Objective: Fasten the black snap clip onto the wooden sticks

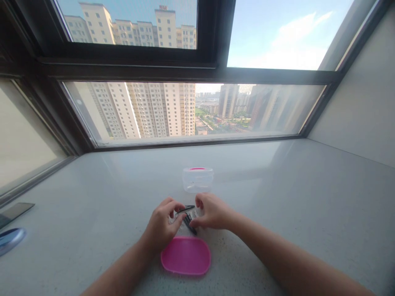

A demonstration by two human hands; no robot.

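Observation:
My left hand (pixel 163 226) and my right hand (pixel 212 211) meet over the grey sill, fingers curled in a pinch. Between them they hold a small clear packet with thin black hair clips (pixel 187 216); one clip sticks out toward the left hand, others point down toward me. A pink oval lid (pixel 186 255) lies flat just below the hands. A clear plastic box (pixel 198 179) with a pink bottom stands a little beyond the hands.
The wide grey stone sill (pixel 293 205) runs to a dark-framed window (pixel 197 74) with tower blocks outside. At the far left edge lie a dark flat phone (pixel 14 211) and a shiny blue round object (pixel 10 239).

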